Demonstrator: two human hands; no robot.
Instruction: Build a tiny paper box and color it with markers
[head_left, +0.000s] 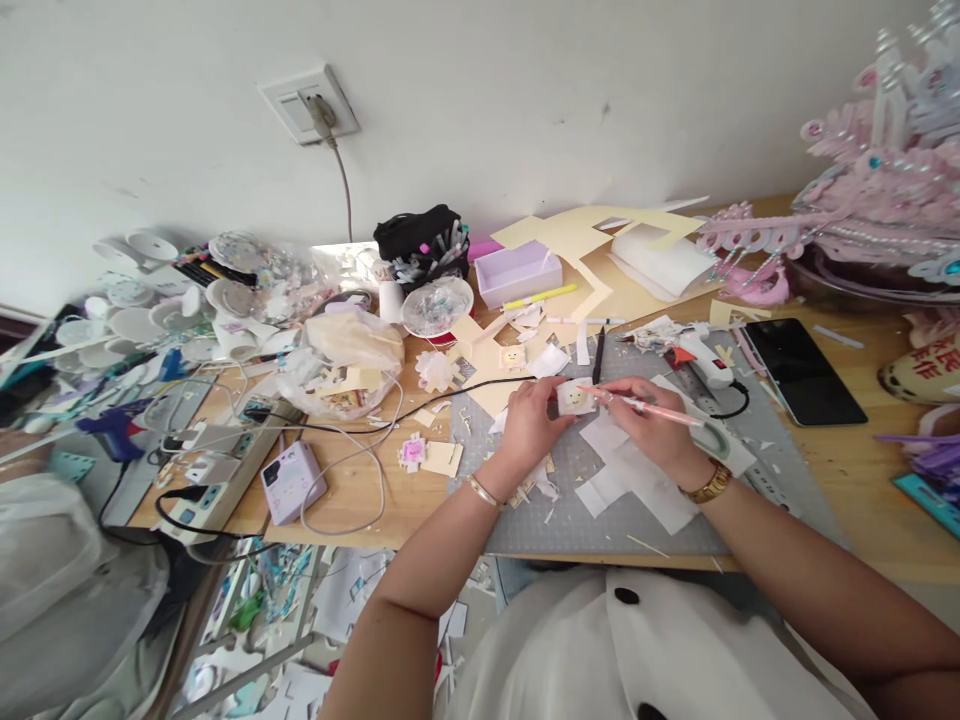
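Note:
My left hand [531,425] pinches a small white paper piece [576,398] with a drawn smiling face, steadying it over the grey cutting mat [525,530]. In my right hand [649,425] is a slim orange-pink and white pen [660,411], its tip at the right edge of the paper piece. Sheets of white paper [652,495] lie on the mat beneath my right hand. A black pen [599,355] rests just beyond the two hands. Farther off, a similar cream piece with a face [513,357] lies among scraps.
To the right are a white glue gun [705,358] and a black phone [806,372]. Cables and a power strip [232,470] run left, near a lilac device [294,482]. A lilac box [519,274] stands behind. At far left, another person's sleeve [67,580] shows.

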